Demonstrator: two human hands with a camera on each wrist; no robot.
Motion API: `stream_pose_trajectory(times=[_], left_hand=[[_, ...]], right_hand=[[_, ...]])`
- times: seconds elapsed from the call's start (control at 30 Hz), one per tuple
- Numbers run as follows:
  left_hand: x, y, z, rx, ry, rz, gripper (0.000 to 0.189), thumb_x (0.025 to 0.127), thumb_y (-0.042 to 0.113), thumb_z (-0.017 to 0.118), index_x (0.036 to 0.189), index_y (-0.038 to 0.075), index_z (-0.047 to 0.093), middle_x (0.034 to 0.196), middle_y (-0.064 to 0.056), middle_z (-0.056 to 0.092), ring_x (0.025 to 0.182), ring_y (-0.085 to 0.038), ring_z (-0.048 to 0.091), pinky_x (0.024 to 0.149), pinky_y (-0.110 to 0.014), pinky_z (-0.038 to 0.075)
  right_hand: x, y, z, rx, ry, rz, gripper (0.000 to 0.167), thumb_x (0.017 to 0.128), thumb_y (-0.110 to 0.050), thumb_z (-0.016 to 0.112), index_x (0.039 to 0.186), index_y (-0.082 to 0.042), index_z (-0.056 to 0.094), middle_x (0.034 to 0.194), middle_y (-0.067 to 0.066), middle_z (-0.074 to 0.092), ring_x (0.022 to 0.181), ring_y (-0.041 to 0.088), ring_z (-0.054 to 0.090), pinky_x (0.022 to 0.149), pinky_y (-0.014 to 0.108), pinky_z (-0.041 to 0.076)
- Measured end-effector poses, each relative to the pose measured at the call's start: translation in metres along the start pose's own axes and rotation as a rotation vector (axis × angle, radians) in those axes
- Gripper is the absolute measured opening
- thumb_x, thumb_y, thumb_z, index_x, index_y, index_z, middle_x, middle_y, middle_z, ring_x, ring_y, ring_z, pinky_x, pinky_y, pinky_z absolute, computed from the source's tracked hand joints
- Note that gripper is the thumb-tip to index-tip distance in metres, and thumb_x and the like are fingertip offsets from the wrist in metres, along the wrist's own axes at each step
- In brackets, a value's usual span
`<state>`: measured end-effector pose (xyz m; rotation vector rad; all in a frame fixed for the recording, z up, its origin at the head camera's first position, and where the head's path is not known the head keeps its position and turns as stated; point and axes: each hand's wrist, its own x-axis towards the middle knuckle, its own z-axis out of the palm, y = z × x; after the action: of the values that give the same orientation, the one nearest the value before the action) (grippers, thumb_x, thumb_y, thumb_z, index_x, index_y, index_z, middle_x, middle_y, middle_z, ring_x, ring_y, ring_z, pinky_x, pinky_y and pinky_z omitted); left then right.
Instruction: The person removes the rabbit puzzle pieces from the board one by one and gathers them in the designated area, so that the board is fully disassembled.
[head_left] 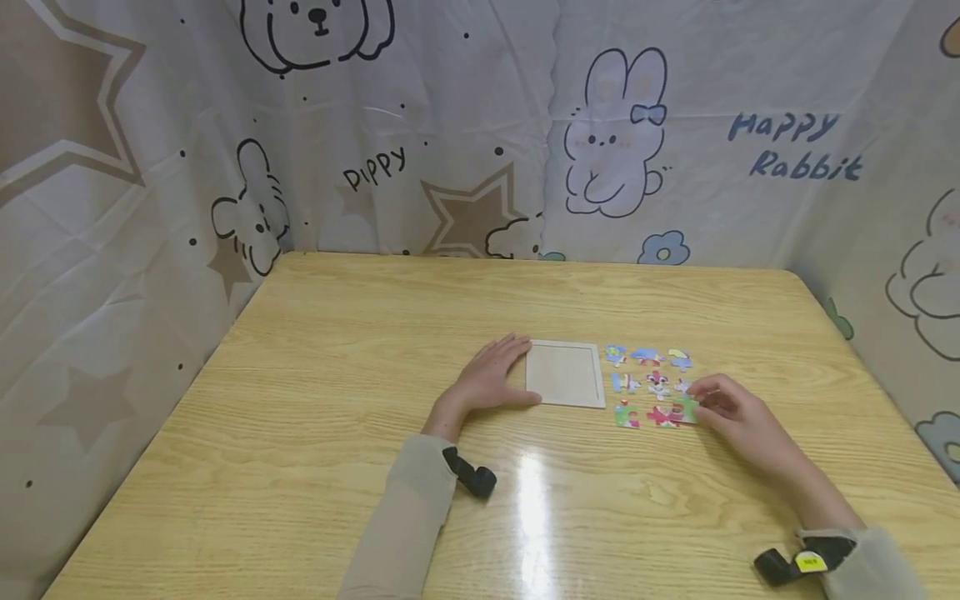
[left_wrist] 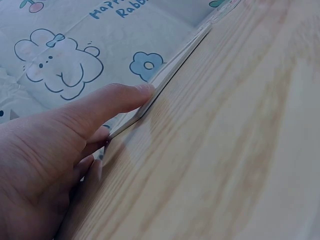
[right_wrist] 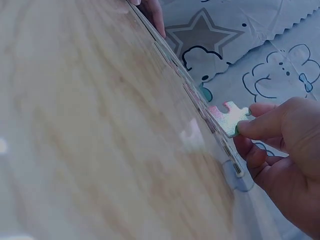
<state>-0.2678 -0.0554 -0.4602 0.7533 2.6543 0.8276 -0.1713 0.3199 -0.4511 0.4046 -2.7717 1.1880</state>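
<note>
My right hand [head_left: 738, 410] pinches a green jigsaw puzzle piece [head_left: 686, 407] between thumb and fingers. In the right wrist view that piece [right_wrist: 230, 118] is tilted up above the tabletop. In the head view it overlaps the pink puzzle piece [head_left: 662, 416] to its left. Several other pieces lie in loose rows, among them one with an animal's face [head_left: 657, 382]. Left of them lies a square, pale puzzle tray [head_left: 564, 402] with a bare inside. My left hand [head_left: 489, 377] rests at the tray's left side, thumb on the near corner and fingers extended by the far corner.
A wood-grain table [head_left: 360, 350] carries everything, with a bright reflection in front of the tray. Behind and beside it hangs a pale curtain [head_left: 465, 108] printed with cartoon animals and stars. Black straps with small cameras [head_left: 480, 481] sit on both wrists.
</note>
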Motion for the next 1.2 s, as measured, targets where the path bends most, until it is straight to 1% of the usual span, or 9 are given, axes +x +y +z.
stream_pose_trajectory(times=[0.23,0.47,0.67,0.77,0.9,1.07,1.13,1.2], left_hand=[[0.000,0.000,0.000,0.004,-0.004,-0.002,0.093,0.082,0.053,0.070,0.156,0.018,0.027,0.166,0.001,0.019,0.155,-0.018,0.009,0.129,-0.037,0.006],[0.000,0.001,0.000,0.018,-0.006,-0.012,0.092,0.082,0.054,0.069,0.156,0.019,0.027,0.165,0.001,0.020,0.155,-0.017,0.010,0.129,-0.036,0.007],[0.000,0.002,0.000,0.014,-0.004,-0.011,0.092,0.082,0.054,0.070,0.156,0.018,0.027,0.165,0.000,0.020,0.155,-0.018,0.010,0.129,-0.037,0.007],[0.000,0.002,-0.001,0.017,-0.005,-0.013,0.092,0.082,0.054,0.069,0.156,0.019,0.026,0.166,0.001,0.019,0.155,-0.017,0.010,0.129,-0.036,0.007],[0.000,0.001,-0.001,0.019,-0.006,-0.013,0.093,0.082,0.054,0.069,0.156,0.019,0.026,0.166,0.001,0.018,0.155,-0.017,0.010,0.129,-0.036,0.006],[0.000,0.000,0.000,0.015,-0.006,-0.005,0.093,0.082,0.054,0.070,0.156,0.018,0.027,0.166,0.000,0.019,0.155,-0.017,0.010,0.129,-0.036,0.006],[0.001,0.000,0.000,0.014,-0.007,-0.004,0.093,0.082,0.055,0.070,0.156,0.018,0.027,0.166,0.000,0.019,0.155,-0.017,0.010,0.129,-0.036,0.006],[0.001,0.001,0.000,0.011,-0.006,-0.002,0.093,0.082,0.054,0.070,0.156,0.018,0.027,0.165,0.000,0.020,0.155,-0.018,0.010,0.129,-0.037,0.007]], right_hand=[[-0.008,0.004,-0.007,-0.019,0.028,0.015,0.021,0.093,-0.002,0.062,0.114,-0.005,0.058,0.105,-0.028,0.053,0.091,-0.018,0.052,0.076,-0.001,0.044],[-0.012,0.006,-0.012,-0.013,0.023,0.019,0.019,0.095,-0.004,0.061,0.114,-0.003,0.058,0.103,-0.030,0.052,0.090,-0.017,0.052,0.072,0.002,0.045],[-0.014,0.010,-0.017,-0.021,0.008,0.045,0.020,0.095,-0.007,0.061,0.115,-0.003,0.057,0.104,-0.030,0.052,0.090,-0.018,0.051,0.072,0.001,0.044],[-0.013,0.012,-0.018,-0.028,-0.007,0.047,0.021,0.096,-0.006,0.060,0.116,-0.003,0.057,0.102,-0.024,0.055,0.088,-0.016,0.052,0.071,0.002,0.044],[-0.011,0.014,-0.017,-0.040,-0.029,0.028,0.021,0.096,-0.004,0.059,0.116,-0.003,0.056,0.098,-0.011,0.059,0.086,-0.012,0.052,0.068,0.007,0.046],[-0.008,0.015,-0.015,-0.047,-0.056,0.024,0.019,0.097,-0.005,0.057,0.116,-0.002,0.055,0.090,0.000,0.057,0.078,-0.004,0.049,0.062,0.015,0.043],[-0.008,0.015,-0.015,-0.049,-0.070,0.035,0.019,0.098,-0.006,0.056,0.117,-0.002,0.055,0.088,0.003,0.055,0.076,-0.001,0.047,0.060,0.017,0.042],[-0.007,0.015,-0.016,-0.053,-0.083,0.043,0.019,0.099,-0.008,0.055,0.117,-0.002,0.056,0.089,0.005,0.055,0.076,0.000,0.046,0.060,0.018,0.041]])
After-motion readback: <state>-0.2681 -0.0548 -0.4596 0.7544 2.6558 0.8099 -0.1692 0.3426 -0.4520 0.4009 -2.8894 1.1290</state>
